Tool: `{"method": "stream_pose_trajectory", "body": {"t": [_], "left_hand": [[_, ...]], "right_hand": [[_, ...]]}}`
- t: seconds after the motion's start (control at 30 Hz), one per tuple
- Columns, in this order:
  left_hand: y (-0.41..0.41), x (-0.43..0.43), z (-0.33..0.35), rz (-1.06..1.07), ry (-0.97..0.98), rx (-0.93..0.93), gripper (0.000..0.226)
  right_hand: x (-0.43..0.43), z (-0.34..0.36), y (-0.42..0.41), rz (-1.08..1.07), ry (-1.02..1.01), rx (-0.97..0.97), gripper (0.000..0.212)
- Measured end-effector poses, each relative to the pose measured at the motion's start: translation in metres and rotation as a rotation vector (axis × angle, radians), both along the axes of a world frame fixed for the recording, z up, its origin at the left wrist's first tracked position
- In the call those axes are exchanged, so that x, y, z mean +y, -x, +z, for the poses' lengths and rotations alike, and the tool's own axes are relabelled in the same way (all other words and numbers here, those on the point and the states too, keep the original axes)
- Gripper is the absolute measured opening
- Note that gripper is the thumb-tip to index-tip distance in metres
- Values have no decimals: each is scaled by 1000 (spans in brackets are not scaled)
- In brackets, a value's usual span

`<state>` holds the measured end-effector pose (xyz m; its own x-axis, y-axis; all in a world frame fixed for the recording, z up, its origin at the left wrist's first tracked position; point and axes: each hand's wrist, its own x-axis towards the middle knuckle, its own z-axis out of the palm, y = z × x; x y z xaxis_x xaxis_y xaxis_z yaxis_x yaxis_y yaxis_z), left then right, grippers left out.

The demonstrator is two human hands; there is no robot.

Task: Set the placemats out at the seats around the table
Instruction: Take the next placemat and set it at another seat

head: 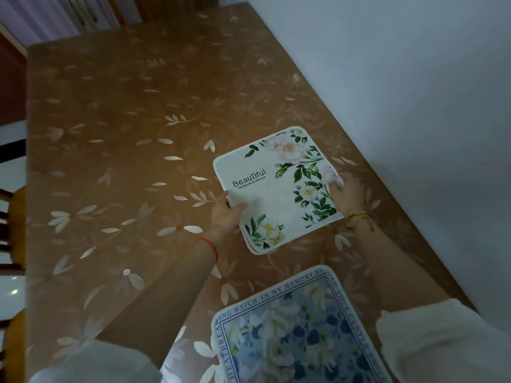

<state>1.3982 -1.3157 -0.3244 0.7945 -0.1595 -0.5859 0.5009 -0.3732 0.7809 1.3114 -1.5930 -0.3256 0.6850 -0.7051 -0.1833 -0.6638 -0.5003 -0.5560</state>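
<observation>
A white placemat (276,189) with green leaves, pale flowers and the word "Beautiful" sits near the table's right edge, with more mat edges showing beneath it at its near corner. My left hand (225,212) grips its left edge, thumb on top. My right hand (344,197) holds its right edge, fingers on the flower print. A blue floral placemat (298,327) with a lettered border lies flat on the table (124,161) closer to me, between my forearms.
The table wears a tan cloth with white leaf prints. A white wall (414,106) runs along its right side. Wooden chairs with orange cushions (15,217) stand at the left; another chair back (132,9) is at the far end.
</observation>
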Motion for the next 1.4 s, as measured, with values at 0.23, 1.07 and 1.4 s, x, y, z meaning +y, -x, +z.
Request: {"method": "stream_pose_trajectory", "body": {"t": [0.23,1.07,1.4], "left_hand": [[-9,6,0,38,35,-48,58],[123,240,105,-13,195,-373,33],[209,374,140,-151,179,-429,31]], "right_hand": [[7,9,-1,-57,-12,-87,26],[273,100,207,-100,-320,-473,16],[428,123,323,-106,-373,-487,13]]}}
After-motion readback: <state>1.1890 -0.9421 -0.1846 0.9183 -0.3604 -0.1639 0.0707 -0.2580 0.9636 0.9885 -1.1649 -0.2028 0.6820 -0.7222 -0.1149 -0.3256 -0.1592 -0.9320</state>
